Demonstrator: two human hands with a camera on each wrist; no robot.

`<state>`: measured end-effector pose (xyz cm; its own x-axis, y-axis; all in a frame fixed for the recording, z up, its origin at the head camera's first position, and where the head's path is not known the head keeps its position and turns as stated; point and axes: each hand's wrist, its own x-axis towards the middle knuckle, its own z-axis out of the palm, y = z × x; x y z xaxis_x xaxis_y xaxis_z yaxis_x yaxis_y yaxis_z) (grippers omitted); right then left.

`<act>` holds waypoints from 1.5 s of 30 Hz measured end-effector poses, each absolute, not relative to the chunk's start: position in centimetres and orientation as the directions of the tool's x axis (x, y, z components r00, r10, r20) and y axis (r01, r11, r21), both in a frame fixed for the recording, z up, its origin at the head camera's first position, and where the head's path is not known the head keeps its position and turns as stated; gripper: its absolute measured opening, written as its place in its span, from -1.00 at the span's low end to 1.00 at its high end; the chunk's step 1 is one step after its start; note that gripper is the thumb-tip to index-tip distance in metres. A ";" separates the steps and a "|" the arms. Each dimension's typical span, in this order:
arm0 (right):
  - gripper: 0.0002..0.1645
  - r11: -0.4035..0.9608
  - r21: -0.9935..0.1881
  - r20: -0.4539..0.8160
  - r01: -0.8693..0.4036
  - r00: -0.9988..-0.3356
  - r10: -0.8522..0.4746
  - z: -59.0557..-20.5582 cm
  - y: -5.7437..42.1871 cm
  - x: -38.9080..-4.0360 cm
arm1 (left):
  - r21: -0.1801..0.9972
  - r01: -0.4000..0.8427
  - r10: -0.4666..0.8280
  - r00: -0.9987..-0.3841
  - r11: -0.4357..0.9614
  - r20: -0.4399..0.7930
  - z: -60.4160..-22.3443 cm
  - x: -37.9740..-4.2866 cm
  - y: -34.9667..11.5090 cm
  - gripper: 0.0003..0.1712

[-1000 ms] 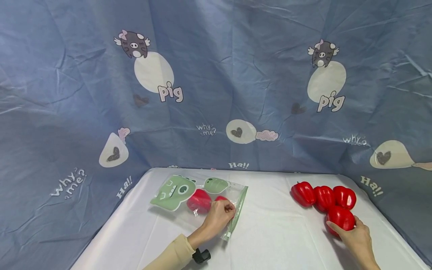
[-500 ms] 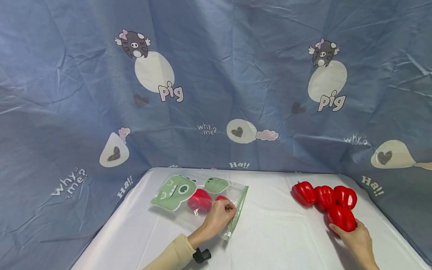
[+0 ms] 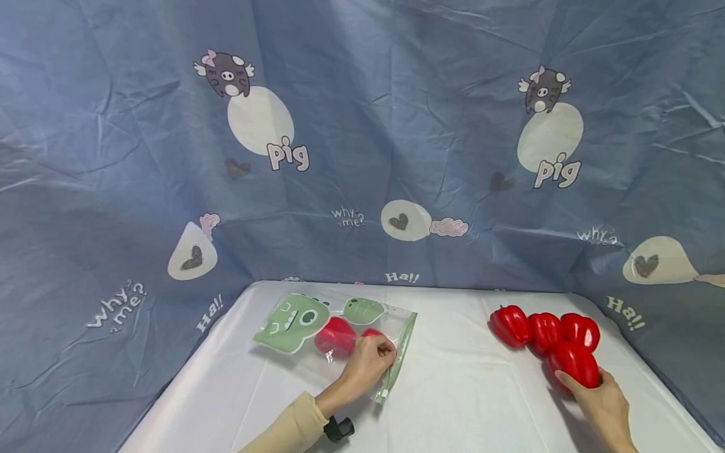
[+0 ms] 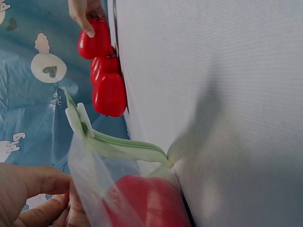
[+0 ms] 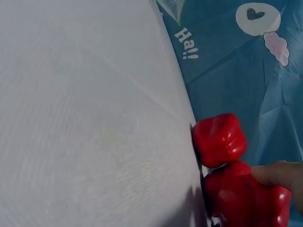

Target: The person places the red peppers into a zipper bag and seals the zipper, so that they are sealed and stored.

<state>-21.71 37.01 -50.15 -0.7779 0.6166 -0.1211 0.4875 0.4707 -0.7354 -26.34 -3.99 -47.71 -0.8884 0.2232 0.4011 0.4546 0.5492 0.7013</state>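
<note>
My left hand (image 3: 365,365) pinches the upper film of a clear zip bag (image 3: 370,314) printed with a green monster. Close up in the left wrist view, the bag's green zip edge (image 4: 125,147) gapes, and a red bell pepper (image 4: 147,201) shows inside. Another red bell pepper (image 3: 335,338) lies deeper in the bag. Over at the right, my right hand (image 3: 603,402) grips a red bell pepper (image 3: 573,365) with the thumb on its near side. That pepper is against the group of other red bell peppers (image 3: 545,333); the fingers behind it are mostly hidden.
A white cloth covers the table (image 3: 453,377). Behind it hangs a blue printed curtain (image 3: 340,157). The loose peppers sit near the back right part of the table. A white slider (image 4: 78,118) sits on the zip edge.
The bell pepper in my right hand has turned and shifted slightly to the right, with the hand following. My left hand and the bag look the same.
</note>
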 end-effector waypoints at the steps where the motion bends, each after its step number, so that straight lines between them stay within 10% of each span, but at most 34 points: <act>1: 0.22 0.465 -0.740 -0.120 0.485 -0.777 0.618 -50.0 36.9 -21.7 | 0.704 0.452 0.223 -0.890 0.548 0.398 -47.7 -26.3 -4.0 -0.88; 45: 0.43 0.544 -0.783 -0.168 0.300 -0.945 0.279 -46.1 33.8 -20.7 | 0.717 0.451 0.223 -0.891 0.531 0.395 -47.6 -26.3 -4.1 -0.90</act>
